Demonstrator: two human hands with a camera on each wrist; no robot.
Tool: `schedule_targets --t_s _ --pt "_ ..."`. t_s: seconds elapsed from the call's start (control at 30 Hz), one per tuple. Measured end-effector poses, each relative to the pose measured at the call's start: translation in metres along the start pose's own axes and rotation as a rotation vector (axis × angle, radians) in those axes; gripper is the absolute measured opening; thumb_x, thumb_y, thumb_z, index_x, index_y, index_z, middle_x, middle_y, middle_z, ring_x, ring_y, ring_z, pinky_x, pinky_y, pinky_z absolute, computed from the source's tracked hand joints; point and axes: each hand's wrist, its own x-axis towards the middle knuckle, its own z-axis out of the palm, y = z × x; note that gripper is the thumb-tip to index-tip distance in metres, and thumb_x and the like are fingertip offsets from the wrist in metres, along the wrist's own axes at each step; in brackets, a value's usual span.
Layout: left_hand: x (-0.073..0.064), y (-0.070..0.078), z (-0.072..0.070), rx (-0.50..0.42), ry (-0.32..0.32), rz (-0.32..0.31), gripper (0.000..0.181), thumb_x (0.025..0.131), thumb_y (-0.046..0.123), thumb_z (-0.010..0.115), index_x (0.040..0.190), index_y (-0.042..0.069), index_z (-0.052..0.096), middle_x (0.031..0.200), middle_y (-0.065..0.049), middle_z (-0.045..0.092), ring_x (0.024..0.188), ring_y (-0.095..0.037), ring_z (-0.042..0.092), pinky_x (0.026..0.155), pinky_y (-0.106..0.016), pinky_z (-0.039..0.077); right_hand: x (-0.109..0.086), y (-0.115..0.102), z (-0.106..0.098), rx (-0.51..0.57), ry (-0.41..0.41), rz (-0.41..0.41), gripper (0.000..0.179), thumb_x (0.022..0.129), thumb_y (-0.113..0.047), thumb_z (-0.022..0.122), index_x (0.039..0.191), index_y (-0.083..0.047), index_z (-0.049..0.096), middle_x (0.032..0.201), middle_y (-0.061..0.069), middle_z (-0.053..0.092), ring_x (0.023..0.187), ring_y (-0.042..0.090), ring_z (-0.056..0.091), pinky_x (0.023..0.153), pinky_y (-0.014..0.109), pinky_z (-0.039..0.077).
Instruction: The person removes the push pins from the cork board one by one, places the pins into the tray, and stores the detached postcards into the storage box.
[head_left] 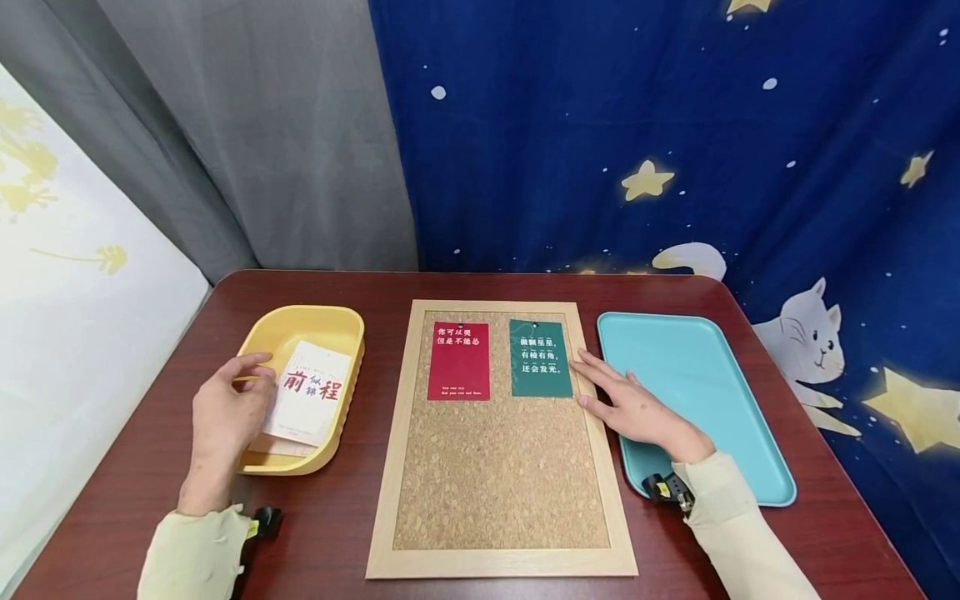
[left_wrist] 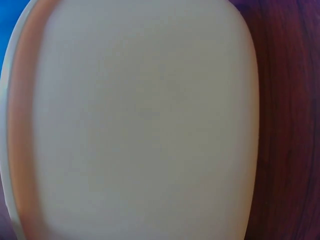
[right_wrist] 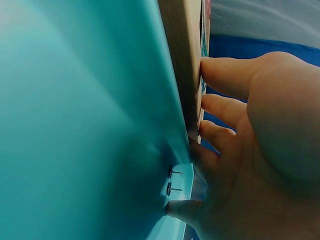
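My left hand point(head_left: 232, 408) reaches over the left rim of the yellow basket point(head_left: 351, 333), fingers bent beside a white card point(head_left: 306, 396) with red and blue characters. Another card lies partly under it; I cannot tell whether the fingers pinch one. In the left wrist view only a blurred pale surface shows, without the hand. With fingers extended, my right hand point(head_left: 637, 404) rests on the right frame of the corkboard point(head_left: 502, 483), as the right wrist view also shows. Near those fingertips is a green card point(head_left: 540, 362), beside a red card point(head_left: 459, 367); both hang from dark pins.
A turquoise tray point(head_left: 697, 392) stands right of the board, under the right wrist. Two pins point(right_wrist: 174, 189) with bare points show inside it in the right wrist view. Behind the brown table point(head_left: 382, 292) hang a grey curtain and a blue starry curtain point(head_left: 525, 167).
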Motion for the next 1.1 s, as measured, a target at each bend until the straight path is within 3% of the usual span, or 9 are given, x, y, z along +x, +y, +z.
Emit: schedule_targets --t_s 0.4,0.6,0.83,1.1 --pt "-0.003 0.003 0.001 0.039 -0.005 -0.018 0.036 0.104 0.029 0.055 0.132 0.012 0.07 0.118 -0.019 0.073 0.097 -0.023 0.06 0.067 -0.023 0.04 0.0 0.0 0.0 0.003 0.0 0.003 0.06 0.109 -0.029 0.055 0.163 -0.012 0.036 0.175 0.015 0.019 0.158 0.044 0.026 0.119 0.082 0.006" --pt "-0.004 0.003 0.0 0.012 -0.009 0.001 0.034 0.106 0.026 0.054 0.132 0.011 0.07 0.122 -0.019 0.073 0.106 -0.025 0.062 0.073 -0.025 0.04 0.0 0.0 0.0 0.008 -0.003 0.003 0.06 0.109 -0.029 0.055 0.163 -0.012 0.036 0.175 0.015 0.019 0.158 0.045 0.026 0.119 0.082 0.006" --pt "-0.003 0.004 0.0 0.017 -0.014 0.023 0.034 0.106 0.027 0.054 0.132 0.011 0.07 0.124 -0.019 0.072 0.108 -0.025 0.062 0.075 -0.023 0.041 0.002 0.001 0.001 0.011 -0.007 0.005 0.06 0.109 -0.03 0.055 0.162 -0.012 0.036 0.175 0.015 0.019 0.158 0.045 0.026 0.119 0.082 0.006" --pt "-0.006 0.012 0.002 -0.032 0.03 0.083 0.03 0.105 0.023 0.058 0.129 0.011 0.072 0.122 -0.017 0.073 0.108 -0.021 0.06 0.073 -0.015 0.039 0.001 -0.001 -0.001 0.011 -0.011 0.01 0.059 0.108 -0.028 0.056 0.162 -0.012 0.037 0.175 0.015 0.02 0.158 0.046 0.026 0.119 0.082 0.006"
